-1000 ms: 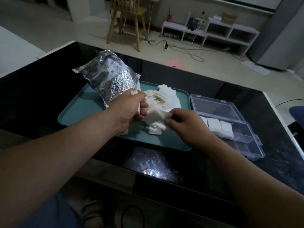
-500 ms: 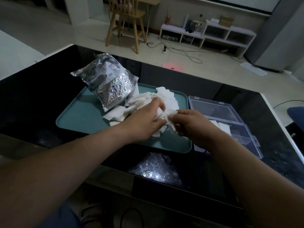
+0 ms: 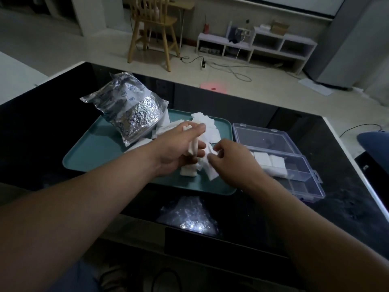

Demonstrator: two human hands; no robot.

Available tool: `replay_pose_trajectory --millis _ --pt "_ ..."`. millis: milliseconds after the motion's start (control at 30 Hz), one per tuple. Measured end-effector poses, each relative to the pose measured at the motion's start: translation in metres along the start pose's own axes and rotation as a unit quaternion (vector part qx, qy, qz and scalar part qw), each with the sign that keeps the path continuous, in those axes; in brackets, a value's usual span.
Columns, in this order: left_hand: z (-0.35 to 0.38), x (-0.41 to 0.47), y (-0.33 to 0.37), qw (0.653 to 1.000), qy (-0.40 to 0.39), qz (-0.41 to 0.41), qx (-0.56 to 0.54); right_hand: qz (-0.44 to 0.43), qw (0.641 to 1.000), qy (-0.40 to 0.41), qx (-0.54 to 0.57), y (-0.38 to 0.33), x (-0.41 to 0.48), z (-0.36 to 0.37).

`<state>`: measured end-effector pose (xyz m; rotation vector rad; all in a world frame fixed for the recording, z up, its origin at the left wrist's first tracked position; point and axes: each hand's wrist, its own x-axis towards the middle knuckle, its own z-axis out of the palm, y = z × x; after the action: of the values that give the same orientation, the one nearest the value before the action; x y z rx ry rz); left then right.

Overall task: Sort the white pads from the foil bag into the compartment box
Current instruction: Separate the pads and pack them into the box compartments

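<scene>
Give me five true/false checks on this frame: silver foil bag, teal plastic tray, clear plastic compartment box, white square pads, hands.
1. The crinkled silver foil bag rests on the teal plastic tray. True.
2. The left hand grips a stack of white square pads. True.
3. The compartment box is shut. False: the clear plastic compartment box is open, its lid laid back.
4. The box sits left of the tray. False: it sits right of it.
5. The box holds no pads. False: sorted pads lie in some compartments.
</scene>
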<state>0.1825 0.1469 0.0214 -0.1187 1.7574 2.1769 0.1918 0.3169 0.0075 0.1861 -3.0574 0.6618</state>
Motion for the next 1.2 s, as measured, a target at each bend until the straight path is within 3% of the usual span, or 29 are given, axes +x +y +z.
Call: replay_pose_trajectory --millis 133,200,300,667,900,1000,1200 --pt "0.021 0.001 0.010 0.996 -0.017 -0.044 -0.074 -0.018 0.989 0.082 0.118 0.002 -0.003 -0.033" --pt "0.030 0.002 0.013 0.991 -0.048 -0.060 -0.107 -0.085 0.984 0.060 0.146 0.004 -0.011 -0.047" --pt "0.044 0.002 0.014 0.980 -0.140 -0.086 -0.112 -0.160 0.983 0.002 0.091 0.008 -0.021 -0.056" --pt "0.068 0.002 0.000 0.979 -0.154 -0.089 -0.103 -0.146 0.980 -0.013 0.132 0.032 -0.032 -0.060" --pt "0.064 0.002 -0.005 0.955 -0.223 -0.107 -0.162 -0.113 0.972 -0.015 0.205 0.036 -0.025 -0.055" --pt "0.060 0.003 -0.009 0.959 -0.222 -0.080 -0.158 -0.107 0.968 -0.033 0.227 0.039 -0.023 -0.060" --pt "0.062 0.005 -0.015 0.957 -0.224 -0.112 -0.147 -0.111 0.968 -0.047 0.220 0.042 -0.022 -0.050"
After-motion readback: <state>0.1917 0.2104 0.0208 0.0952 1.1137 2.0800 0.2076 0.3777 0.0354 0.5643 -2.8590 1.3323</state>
